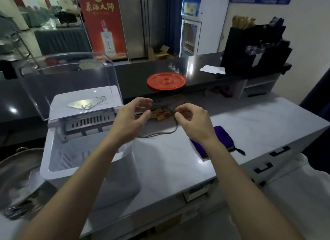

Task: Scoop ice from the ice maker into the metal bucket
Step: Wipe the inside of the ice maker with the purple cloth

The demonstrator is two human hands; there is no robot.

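Dim, soft-focus scene — glare spots on the dark counter [178, 66], wide-angle edges bowed.

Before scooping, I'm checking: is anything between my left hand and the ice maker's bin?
Nothing visible does: the clear lid is raised, and the bin lies open beside the left hand.

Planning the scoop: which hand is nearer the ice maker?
Left. The left hand hovers beside the ice maker; the right hand is farther right, over the counter.
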